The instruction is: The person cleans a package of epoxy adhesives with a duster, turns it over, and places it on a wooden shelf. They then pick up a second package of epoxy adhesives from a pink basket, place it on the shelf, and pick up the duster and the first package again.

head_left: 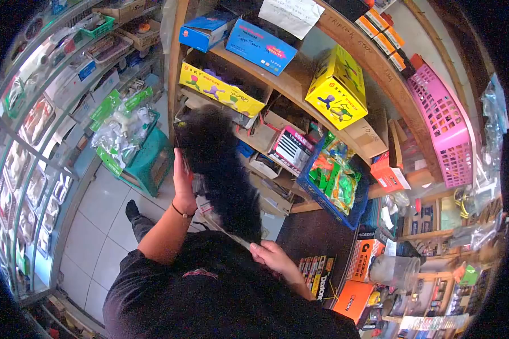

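A large black feather duster (220, 164), its fluff blurred, spans the middle of the head view, in front of the shelves. My right hand (274, 260) is closed around the end of a thin pale strip, like a handle (232, 234), along the duster's lower edge. On the other side, my left hand (182, 183) is raised with fingers stretched straight, its palm side right at the duster's left edge. Behind the fluff, part of the shelf front is hidden.
Yellow boxes (336, 85) and blue boxes (260, 46) stand on wooden shelves. A blue basket (353, 217) of colourful packets juts out at right, with a pink basket (444, 127) above. Left are a glass display case (37, 152) and a teal stool (147, 161) piled with bags.
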`<action>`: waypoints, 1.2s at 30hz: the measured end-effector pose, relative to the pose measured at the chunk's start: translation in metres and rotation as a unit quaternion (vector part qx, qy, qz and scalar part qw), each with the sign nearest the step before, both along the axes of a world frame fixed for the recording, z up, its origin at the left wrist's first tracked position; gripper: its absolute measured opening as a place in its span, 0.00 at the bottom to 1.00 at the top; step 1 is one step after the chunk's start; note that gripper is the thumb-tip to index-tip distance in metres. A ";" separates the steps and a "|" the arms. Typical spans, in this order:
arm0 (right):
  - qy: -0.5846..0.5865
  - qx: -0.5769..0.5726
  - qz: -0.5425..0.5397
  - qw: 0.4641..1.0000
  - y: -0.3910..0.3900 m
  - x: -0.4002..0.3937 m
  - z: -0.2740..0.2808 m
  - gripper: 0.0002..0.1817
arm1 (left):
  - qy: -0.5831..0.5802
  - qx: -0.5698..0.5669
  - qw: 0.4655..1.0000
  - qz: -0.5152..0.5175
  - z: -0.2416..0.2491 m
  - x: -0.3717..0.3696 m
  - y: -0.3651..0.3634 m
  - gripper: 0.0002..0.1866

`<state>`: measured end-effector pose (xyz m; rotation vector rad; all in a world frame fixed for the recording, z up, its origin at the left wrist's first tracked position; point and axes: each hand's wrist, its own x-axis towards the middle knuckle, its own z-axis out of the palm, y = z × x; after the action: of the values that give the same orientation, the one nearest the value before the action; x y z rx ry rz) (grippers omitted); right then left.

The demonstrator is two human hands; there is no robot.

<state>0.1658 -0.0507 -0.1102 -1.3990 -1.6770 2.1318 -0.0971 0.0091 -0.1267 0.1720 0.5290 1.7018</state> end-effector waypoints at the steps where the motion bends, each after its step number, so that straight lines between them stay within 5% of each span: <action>1: 0.000 0.002 0.001 1.000 -0.002 -0.002 0.001 0.19 | 0.039 -0.022 0.998 0.047 -0.007 -0.011 -0.005 0.33; 2: -0.021 0.035 0.022 0.999 -0.003 -0.005 0.004 0.19 | -0.171 0.229 0.953 -0.105 -0.042 -0.020 -0.002 0.33; 3: -0.042 0.069 0.043 0.996 -0.004 -0.007 0.005 0.20 | -0.170 0.231 0.952 -0.104 -0.030 -0.014 -0.004 0.33; 7: -0.072 0.097 0.114 0.986 0.003 -0.008 0.004 0.22 | -0.079 0.134 0.983 -0.094 -0.015 -0.007 0.001 0.30; 9: -0.060 0.047 0.091 0.993 0.006 -0.009 -0.002 0.22 | 0.016 0.019 0.993 0.113 -0.012 -0.013 -0.007 0.30; 10: -0.048 -0.002 0.069 0.997 0.006 -0.009 -0.004 0.23 | 0.027 -0.062 0.994 0.089 0.006 -0.014 -0.016 0.30; 11: -0.049 -0.002 0.069 0.996 0.005 -0.009 -0.005 0.23 | 0.026 -0.062 0.994 0.089 0.006 -0.012 -0.016 0.30; 14: -0.065 0.053 0.102 0.991 0.000 -0.010 -0.006 0.22 | -0.133 0.205 0.966 -0.079 -0.004 -0.007 -0.012 0.32; 15: -0.050 0.072 0.080 0.993 -0.002 -0.012 -0.006 0.21 | -0.133 0.206 0.966 -0.079 -0.009 -0.008 -0.009 0.32; 17: -0.037 0.092 0.058 0.993 -0.003 -0.012 -0.008 0.20 | -0.053 -0.004 0.993 0.107 -0.019 -0.014 -0.005 0.30; 18: -0.020 0.044 0.032 0.998 -0.001 -0.011 -0.010 0.20 | -0.014 0.055 0.998 -0.008 -0.016 -0.033 -0.022 0.27; 19: -0.004 -0.003 0.007 1.000 0.001 -0.010 -0.010 0.20 | -0.038 -0.008 0.997 0.065 0.016 -0.014 -0.020 0.25; 21: -0.026 -0.003 0.040 0.999 0.003 -0.007 -0.003 0.21 | -0.080 0.080 0.994 -0.002 -0.031 -0.029 -0.017 0.27; 23: -0.047 -0.005 0.072 0.996 0.001 -0.009 0.002 0.22 | -0.138 -0.002 0.990 0.043 0.053 0.004 -0.021 0.29; 27: -0.052 0.047 0.033 0.997 -0.009 -0.016 -0.011 0.22 | -0.160 0.178 0.969 -0.052 -0.014 -0.024 -0.016 0.32; 28: -0.036 0.067 0.020 0.997 -0.010 -0.016 -0.017 0.22 | -0.093 0.059 0.994 0.022 -0.019 -0.023 -0.014 0.32; 29: -0.037 0.067 0.022 0.997 -0.007 -0.014 -0.018 0.22 | -0.094 0.059 0.994 0.025 -0.023 -0.022 -0.012 0.32; 31: -0.071 0.110 0.143 0.981 -0.001 -0.012 -0.016 0.22 | -0.084 0.132 0.976 -0.150 -0.010 -0.018 -0.007 0.31; 35: -0.097 0.070 0.092 0.988 -0.001 -0.019 -0.009 0.24 | -0.010 0.012 0.997 0.078 0.016 -0.020 -0.021 0.31; 36: -0.085 0.060 0.090 0.991 0.000 -0.019 -0.009 0.24 | -0.083 0.028 0.996 0.027 0.011 -0.022 -0.022 0.31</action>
<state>0.1466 -0.0507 -0.1192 -1.4840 -2.0289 2.0061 -0.1192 -0.0127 -0.1153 0.0548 0.3657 1.7660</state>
